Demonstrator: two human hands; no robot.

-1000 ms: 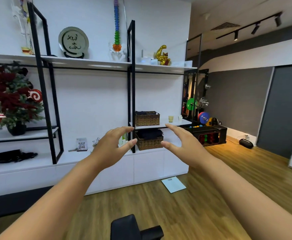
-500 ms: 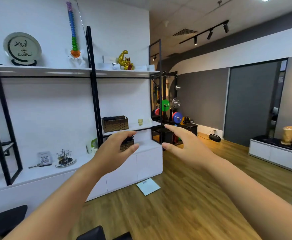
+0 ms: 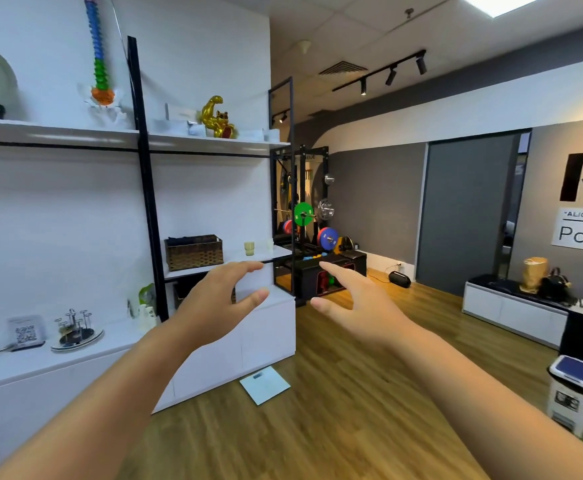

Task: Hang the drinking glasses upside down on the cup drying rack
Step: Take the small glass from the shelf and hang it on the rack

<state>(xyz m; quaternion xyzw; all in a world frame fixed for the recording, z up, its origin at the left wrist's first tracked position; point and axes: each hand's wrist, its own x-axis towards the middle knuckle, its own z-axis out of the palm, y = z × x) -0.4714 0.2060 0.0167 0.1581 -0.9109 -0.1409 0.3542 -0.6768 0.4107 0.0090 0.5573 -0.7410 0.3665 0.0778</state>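
Note:
A metal cup drying rack (image 3: 75,326) with thin upright prongs stands on a round tray on the white counter at the left. Two drinking glasses stand upright on the middle shelf, a greenish glass (image 3: 249,248) and a clear glass (image 3: 269,244) to its right. My left hand (image 3: 219,301) and my right hand (image 3: 354,299) are stretched out in the air in front of me, fingers spread and relaxed, holding nothing. Both hands are far short of the shelf and the rack.
A wicker basket (image 3: 194,252) sits left of the glasses on the shelf, beside a black upright post (image 3: 148,202). A QR-code stand (image 3: 26,332) is next to the rack. A bathroom scale (image 3: 264,384) lies on the wood floor; a bin (image 3: 575,393) stands at right.
My view has swung to the right, so the shelves slid left and the rack and the room's right side came into sight. Both hands stay raised and empty.

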